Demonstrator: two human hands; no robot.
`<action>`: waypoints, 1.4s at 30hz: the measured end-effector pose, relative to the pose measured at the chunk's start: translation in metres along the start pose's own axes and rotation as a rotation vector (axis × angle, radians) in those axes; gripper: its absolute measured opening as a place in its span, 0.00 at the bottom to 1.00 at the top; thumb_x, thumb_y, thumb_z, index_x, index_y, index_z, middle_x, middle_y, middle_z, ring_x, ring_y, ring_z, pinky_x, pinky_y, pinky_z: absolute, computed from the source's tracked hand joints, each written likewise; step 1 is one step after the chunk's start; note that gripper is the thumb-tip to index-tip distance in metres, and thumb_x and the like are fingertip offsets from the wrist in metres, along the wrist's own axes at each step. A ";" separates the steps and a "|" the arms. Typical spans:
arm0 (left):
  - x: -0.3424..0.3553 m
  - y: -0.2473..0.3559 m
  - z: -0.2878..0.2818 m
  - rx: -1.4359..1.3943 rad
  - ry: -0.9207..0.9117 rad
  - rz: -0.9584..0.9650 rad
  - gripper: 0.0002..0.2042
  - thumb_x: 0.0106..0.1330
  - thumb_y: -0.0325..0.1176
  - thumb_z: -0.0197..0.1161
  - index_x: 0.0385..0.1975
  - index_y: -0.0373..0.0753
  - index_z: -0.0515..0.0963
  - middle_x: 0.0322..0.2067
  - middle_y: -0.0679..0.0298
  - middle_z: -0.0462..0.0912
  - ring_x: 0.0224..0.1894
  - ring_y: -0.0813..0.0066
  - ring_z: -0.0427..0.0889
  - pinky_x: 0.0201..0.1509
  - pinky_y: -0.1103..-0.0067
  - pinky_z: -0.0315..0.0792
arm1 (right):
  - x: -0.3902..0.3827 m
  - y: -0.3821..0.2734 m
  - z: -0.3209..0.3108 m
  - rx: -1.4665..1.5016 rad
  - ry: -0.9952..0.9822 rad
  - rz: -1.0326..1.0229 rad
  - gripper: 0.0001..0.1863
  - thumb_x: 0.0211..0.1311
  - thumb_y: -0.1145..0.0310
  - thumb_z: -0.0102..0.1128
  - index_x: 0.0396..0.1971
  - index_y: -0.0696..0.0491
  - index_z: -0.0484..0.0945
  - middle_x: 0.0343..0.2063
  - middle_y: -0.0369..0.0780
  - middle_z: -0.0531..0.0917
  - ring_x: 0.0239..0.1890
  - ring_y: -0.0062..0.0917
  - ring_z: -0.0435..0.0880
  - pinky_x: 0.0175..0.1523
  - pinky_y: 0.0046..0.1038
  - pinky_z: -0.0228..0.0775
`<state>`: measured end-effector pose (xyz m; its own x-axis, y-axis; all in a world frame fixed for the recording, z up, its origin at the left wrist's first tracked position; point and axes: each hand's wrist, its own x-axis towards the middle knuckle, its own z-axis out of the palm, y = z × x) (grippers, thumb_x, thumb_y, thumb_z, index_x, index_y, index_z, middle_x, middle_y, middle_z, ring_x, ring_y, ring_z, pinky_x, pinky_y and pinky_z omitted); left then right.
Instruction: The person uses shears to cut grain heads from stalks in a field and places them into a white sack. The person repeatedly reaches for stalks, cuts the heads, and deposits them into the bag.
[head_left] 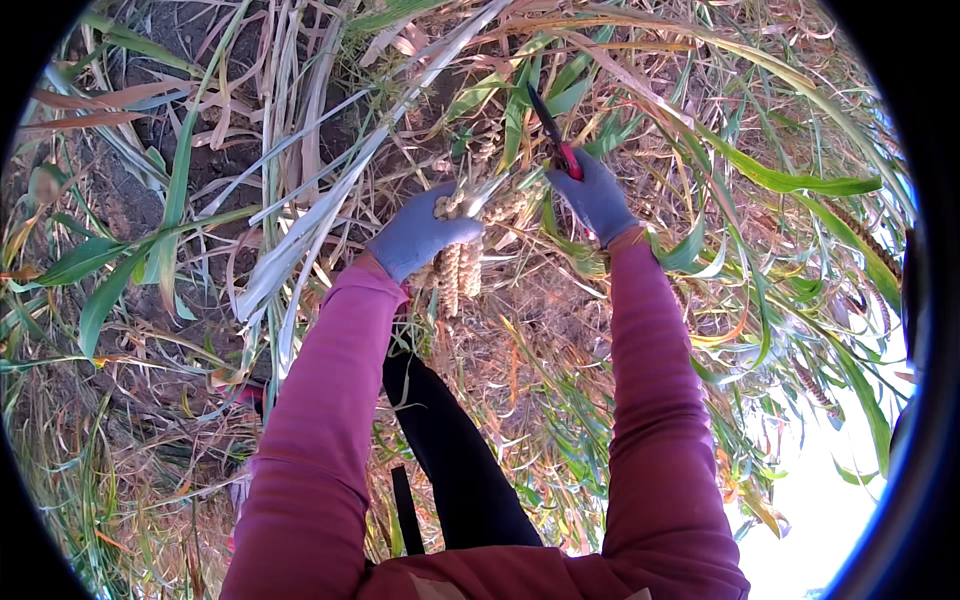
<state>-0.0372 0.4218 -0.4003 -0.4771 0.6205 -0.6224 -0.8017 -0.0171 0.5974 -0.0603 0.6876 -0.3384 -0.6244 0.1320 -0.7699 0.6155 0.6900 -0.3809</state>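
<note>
My left hand (415, 235), in a grey-blue glove, is closed around a bunch of tan millet heads (458, 275). Several of the knobbly ears hang below its fingers, and pale cut-looking stems stick out toward the right. My right hand (597, 200), gloved alike, grips a knife (546, 118) by its red handle. The dark narrow blade points up and slightly left, away from the bunch. Another tan ear (510, 205) lies between the two hands, close to the right one; whether either hand touches it I cannot tell.
Dry stalks (300, 230) lean up on the left beside my left arm. Green and yellowing leaves (800, 183) arch across the right side. Bare brown soil (130, 200) shows among the litter. My black-clad leg (450, 450) stands below the hands, and more ears hang at far right.
</note>
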 end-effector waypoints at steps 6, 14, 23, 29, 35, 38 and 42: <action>-0.076 -0.034 -0.017 -0.199 0.029 -0.206 0.32 0.51 0.34 0.70 0.58 0.33 0.69 0.43 0.65 0.77 0.44 0.78 0.74 0.52 0.77 0.67 | 0.035 0.029 0.054 0.085 0.127 -0.067 0.29 0.53 0.56 0.65 0.49 0.59 0.71 0.32 0.48 0.80 0.34 0.35 0.79 0.43 0.34 0.70; -0.067 -0.026 -0.035 -0.233 0.077 -0.155 0.27 0.52 0.33 0.70 0.52 0.33 0.72 0.40 0.64 0.79 0.41 0.77 0.76 0.50 0.78 0.69 | 0.132 0.034 0.087 0.228 0.290 0.046 0.22 0.50 0.57 0.67 0.37 0.59 0.76 0.27 0.41 0.81 0.28 0.31 0.79 0.36 0.31 0.70; 0.024 0.021 -0.018 0.026 0.058 0.146 0.34 0.50 0.35 0.72 0.58 0.33 0.68 0.43 0.61 0.80 0.46 0.75 0.77 0.53 0.78 0.68 | 0.067 -0.021 0.058 1.181 0.037 -0.012 0.14 0.60 0.66 0.62 0.43 0.57 0.77 0.33 0.40 0.83 0.33 0.25 0.82 0.40 0.26 0.74; 0.044 0.030 0.005 -0.183 -0.223 0.080 0.28 0.52 0.33 0.71 0.54 0.36 0.72 0.43 0.64 0.80 0.43 0.79 0.77 0.51 0.79 0.70 | 0.033 -0.024 0.013 1.105 -0.039 -0.005 0.20 0.60 0.63 0.63 0.48 0.59 0.75 0.38 0.40 0.83 0.42 0.24 0.80 0.50 0.24 0.71; 0.032 0.043 -0.018 0.011 -0.117 0.135 0.25 0.52 0.31 0.71 0.51 0.34 0.74 0.40 0.65 0.81 0.42 0.79 0.77 0.50 0.80 0.70 | -0.006 0.026 -0.001 0.212 0.013 -0.049 0.29 0.55 0.55 0.66 0.51 0.59 0.71 0.37 0.37 0.78 0.39 0.20 0.74 0.47 0.24 0.67; 0.027 0.054 -0.011 0.186 -0.113 0.115 0.27 0.51 0.31 0.71 0.53 0.34 0.73 0.41 0.65 0.80 0.43 0.79 0.77 0.51 0.80 0.70 | -0.016 0.001 0.005 0.068 -0.065 -0.012 0.27 0.55 0.55 0.64 0.47 0.60 0.72 0.35 0.40 0.77 0.37 0.24 0.74 0.45 0.27 0.67; 0.029 0.045 -0.009 -0.004 -0.151 0.136 0.29 0.51 0.31 0.71 0.55 0.34 0.71 0.43 0.66 0.79 0.43 0.80 0.76 0.50 0.81 0.69 | 0.007 -0.012 0.001 0.003 -0.084 -0.023 0.23 0.55 0.57 0.61 0.41 0.62 0.75 0.29 0.44 0.78 0.32 0.30 0.75 0.42 0.32 0.67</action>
<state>-0.0896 0.4319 -0.3958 -0.5218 0.7228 -0.4532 -0.7355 -0.1119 0.6682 -0.0720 0.6793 -0.3396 -0.5964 0.0559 -0.8007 0.6027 0.6901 -0.4007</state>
